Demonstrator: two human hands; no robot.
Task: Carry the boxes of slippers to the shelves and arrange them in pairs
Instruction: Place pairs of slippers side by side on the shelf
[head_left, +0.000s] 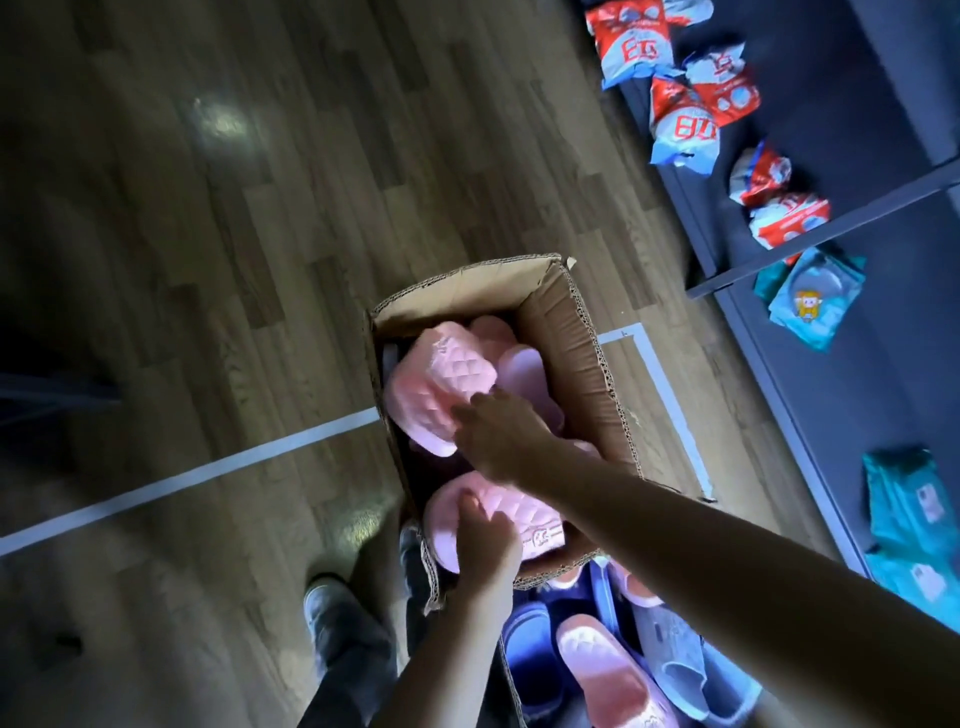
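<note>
Slippers, pink and some of them quilted, lay loose in the open cardboard box on the wood floor, just left of the dark shelves. Both hands were down in the box. The right hand had its fingers closed on the near edge of the far quilted slipper. The left hand lay over the near quilted slipper; I cannot tell whether it gripped or only rested.

By my reading the carrying was done and the sorting had begun: two slippers were being picked out as a pair. The next move would call for lifting both clear of the box walls, checking that they match, and setting them side by side on a shelf.

Motion blur smeared both hands, so the fingers were hard to read. The box's bottom was dark. More slippers lay nearer, partly behind the arms, their container unclear. The shelves, with packets on them, ran off the right edge.
</note>
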